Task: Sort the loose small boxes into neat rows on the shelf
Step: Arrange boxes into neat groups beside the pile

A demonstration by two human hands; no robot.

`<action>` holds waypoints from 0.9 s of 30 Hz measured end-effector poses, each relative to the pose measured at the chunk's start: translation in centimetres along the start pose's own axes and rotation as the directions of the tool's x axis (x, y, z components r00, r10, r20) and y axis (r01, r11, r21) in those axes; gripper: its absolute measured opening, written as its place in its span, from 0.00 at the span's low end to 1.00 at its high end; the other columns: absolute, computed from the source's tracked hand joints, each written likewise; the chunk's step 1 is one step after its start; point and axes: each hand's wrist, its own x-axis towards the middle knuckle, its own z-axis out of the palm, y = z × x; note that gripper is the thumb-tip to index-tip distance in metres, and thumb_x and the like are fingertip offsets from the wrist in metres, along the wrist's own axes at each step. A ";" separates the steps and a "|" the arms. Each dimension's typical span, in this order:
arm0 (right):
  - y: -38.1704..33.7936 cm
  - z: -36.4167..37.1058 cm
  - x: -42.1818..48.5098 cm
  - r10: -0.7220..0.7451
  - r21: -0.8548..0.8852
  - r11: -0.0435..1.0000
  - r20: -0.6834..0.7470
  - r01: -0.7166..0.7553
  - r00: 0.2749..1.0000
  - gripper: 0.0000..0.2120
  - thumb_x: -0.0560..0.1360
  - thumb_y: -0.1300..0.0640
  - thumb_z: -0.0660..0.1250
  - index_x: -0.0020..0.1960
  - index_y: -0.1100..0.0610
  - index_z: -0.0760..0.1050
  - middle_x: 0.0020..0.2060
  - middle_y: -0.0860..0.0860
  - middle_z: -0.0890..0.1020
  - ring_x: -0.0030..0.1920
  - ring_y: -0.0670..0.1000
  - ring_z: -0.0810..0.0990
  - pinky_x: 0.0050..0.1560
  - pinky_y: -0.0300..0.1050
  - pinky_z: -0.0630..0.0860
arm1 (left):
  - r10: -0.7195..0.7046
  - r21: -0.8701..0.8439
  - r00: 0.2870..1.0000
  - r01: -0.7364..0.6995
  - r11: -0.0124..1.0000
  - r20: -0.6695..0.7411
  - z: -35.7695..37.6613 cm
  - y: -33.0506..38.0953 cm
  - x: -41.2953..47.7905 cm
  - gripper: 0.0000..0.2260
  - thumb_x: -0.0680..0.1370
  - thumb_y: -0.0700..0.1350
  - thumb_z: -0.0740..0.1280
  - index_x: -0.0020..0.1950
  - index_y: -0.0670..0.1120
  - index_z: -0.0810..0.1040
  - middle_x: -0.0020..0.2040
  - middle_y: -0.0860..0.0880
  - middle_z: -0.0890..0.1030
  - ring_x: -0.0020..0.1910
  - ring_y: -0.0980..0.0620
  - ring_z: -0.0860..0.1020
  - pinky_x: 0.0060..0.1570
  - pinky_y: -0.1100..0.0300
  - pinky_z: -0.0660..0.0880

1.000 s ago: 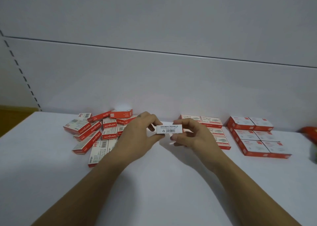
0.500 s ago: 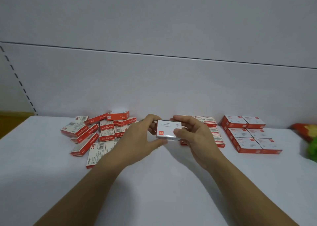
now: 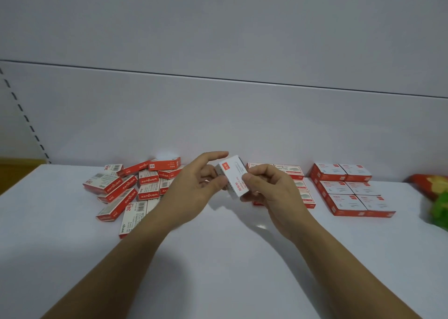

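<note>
Fingers and thumb of the right hand are closed in a pinch on the held box, the thumb pressed on its white broad face near the lower right edge and the other fingers curled behind it. Right forearm enters from the lower right and rises toward the centre, wrist bent slightly inward. Left hand sits just beside the box on its left: the thumb lies against the box's perforated narrow side, and the index finger is extended straight above the upper corner. Its remaining fingers are bent behind the box, and whether they grip it cannot be told. Left forearm enters from the lower left.

Held box is raised above the white shelf, at mid-frame. Its long axis runs from upper left to lower right, steeply tilted; the end with the red label is uppermost, and the broad face is turned toward the camera.

Loose boxes lie in a disordered heap to the left. Ordered rows of boxes lie flat to the right, with a further row partly hidden behind the right hand
</note>
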 end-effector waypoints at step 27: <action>-1.2 -1.1 -0.4 -0.294 -0.493 0.820 0.072 0.291 0.953 0.30 0.71 0.61 0.74 0.68 0.44 0.69 0.58 0.41 0.78 0.49 0.40 0.80 0.41 0.44 0.83 | 0.325 0.504 0.937 -0.221 0.835 -0.126 1.2 -0.8 -0.2 0.25 0.72 0.45 0.74 0.68 0.51 0.72 0.59 0.56 0.74 0.54 0.63 0.73 0.52 0.69 0.73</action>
